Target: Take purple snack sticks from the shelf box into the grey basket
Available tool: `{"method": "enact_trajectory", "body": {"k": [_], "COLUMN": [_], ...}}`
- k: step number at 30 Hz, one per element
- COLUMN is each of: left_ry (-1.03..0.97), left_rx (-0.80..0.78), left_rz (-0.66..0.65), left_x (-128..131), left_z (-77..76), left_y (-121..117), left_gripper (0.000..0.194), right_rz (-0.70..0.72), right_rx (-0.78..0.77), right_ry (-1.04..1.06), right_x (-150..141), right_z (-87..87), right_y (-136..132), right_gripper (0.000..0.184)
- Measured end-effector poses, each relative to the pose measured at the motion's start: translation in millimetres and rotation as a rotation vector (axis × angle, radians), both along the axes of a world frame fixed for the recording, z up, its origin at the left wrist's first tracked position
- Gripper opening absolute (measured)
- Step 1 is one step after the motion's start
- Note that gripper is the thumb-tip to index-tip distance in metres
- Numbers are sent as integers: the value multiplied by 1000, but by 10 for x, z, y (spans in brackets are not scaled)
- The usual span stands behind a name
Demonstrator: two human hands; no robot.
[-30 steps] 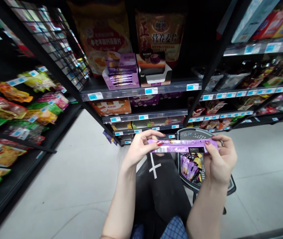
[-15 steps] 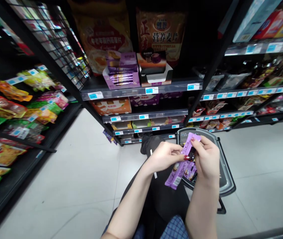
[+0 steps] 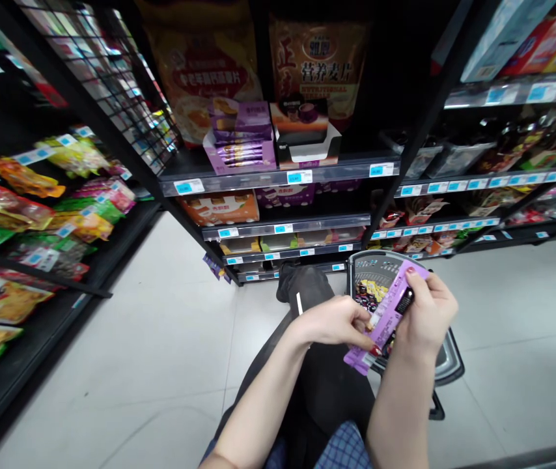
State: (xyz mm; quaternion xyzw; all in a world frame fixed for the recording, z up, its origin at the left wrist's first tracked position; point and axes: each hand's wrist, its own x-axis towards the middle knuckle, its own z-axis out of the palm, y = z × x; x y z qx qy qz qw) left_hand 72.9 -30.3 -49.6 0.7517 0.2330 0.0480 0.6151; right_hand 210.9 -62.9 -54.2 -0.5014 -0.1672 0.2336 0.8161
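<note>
Between my two hands is a long purple sachet [image 3: 391, 309], tilted with its upper end to the right, above a grey shopping basket [image 3: 446, 365]. My right hand [image 3: 427, 306] pinches the upper end, thumb on the printed face. Lower down, my left hand [image 3: 341, 322] has its thumb and fingers closed on the sachet near its bottom end. Yellow and dark small packets [image 3: 372, 293] lie in the basket beneath, partly hidden by the sachet and my hands. On the shelf ahead, an open purple box [image 3: 239, 153] holds several similar purple sachets.
Beside the purple box stands a black-and-orange carton [image 3: 302, 130], with large cereal bags [image 3: 317, 65] behind. An orange carton [image 3: 222, 208] sits one shelf lower. Snack bags fill the left rack [image 3: 38, 286]. My bent knee [image 3: 307, 293] is left of the basket, over the pale tiled floor [image 3: 161, 352].
Both hands have moved right and slightly down with the purple sachet, and it leans more to the right. More of the packets in the basket show now.
</note>
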Motion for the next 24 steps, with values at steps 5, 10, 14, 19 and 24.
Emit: {"method": "enact_trajectory", "body": {"k": [5,10,14,19,24], "left_ry": [-21,-202,-334,-155,-123], "left_rx": [-48,-328,-2,572,735], "left_rz": [35,415,988,1302,1325], "left_x": [-77,-135,-153,-297,-423], "left_z": [-7,1,83,242,291], "left_y": [45,67,-2,-95,-104], "left_gripper": [23,19,26,20,22], "right_rz": [-22,-20,353,671,876], "right_rx": [42,118,31,-49,-90], "right_ry": [-2,183,319,373,421], "right_x": [23,167,197,-2,-153], "right_z": [-83,-277,-446,-566,-654], "right_y": [59,170,257,357,420], "right_gripper": [11,20,27,26,23]}}
